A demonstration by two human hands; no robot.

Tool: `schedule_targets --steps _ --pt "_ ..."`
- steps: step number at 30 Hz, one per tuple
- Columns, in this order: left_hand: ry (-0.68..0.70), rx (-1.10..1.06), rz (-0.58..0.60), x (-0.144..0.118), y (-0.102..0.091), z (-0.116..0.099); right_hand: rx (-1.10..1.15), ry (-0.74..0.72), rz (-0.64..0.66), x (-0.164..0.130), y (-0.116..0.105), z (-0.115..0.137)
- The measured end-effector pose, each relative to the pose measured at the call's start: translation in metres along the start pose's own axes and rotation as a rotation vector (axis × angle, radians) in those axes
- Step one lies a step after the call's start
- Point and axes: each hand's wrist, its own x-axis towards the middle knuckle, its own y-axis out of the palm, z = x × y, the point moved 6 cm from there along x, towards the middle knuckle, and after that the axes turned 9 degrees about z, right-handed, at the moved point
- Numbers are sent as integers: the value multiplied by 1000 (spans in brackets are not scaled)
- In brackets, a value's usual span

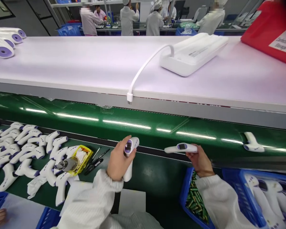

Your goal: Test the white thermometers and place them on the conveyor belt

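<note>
- Presently, the left hand (119,162), at the centre of the frame, is wrapped around the head of a white, gun-shaped plastic device with a dark screen (134,143); its handle points down below the fingers.
- Right of centre, the right hand (202,163) pinches one end of a slim white plastic device with a small dark display (170,149), the rest jutting leftward without support. Should that pinch loosen, the device could tip and drop onto the dark bench or the glossy green belt (138,117) behind.
- At lower right, the white knitted right sleeve (216,194) overlaps a blue plastic bin of green-and-gold cylindrical cells (195,197); a snagged cuff could drag the bin or scatter cells.
- Left of centre, black pens (94,166) and a bright yellow plastic basket (87,155) lie near the left sleeve (97,190), so a wide leftward sweep might knock them into the white devices strewn at left (47,171).
- Fingers hide much of both held devices, so whether either casing is fully closed cannot fairly be told.
</note>
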Motion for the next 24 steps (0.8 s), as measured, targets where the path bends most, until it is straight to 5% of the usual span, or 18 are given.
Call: schedule_targets --steps 6,11,14,19,24 --pt "-250 -190 61 73 5 93 139 142 -12 -104 19 -49" --pt "-176 -316 141 82 16 105 180 224 -50 -168 37 -65" --pt "-82 -313 354 44 40 88 214 202 -31 -185 60 -51" --pt "179 -290 812 -74 66 37 277 137 93 -204 120 -21" --pt "366 -114 620 -138 35 -1 375 152 284 -239 172 0"
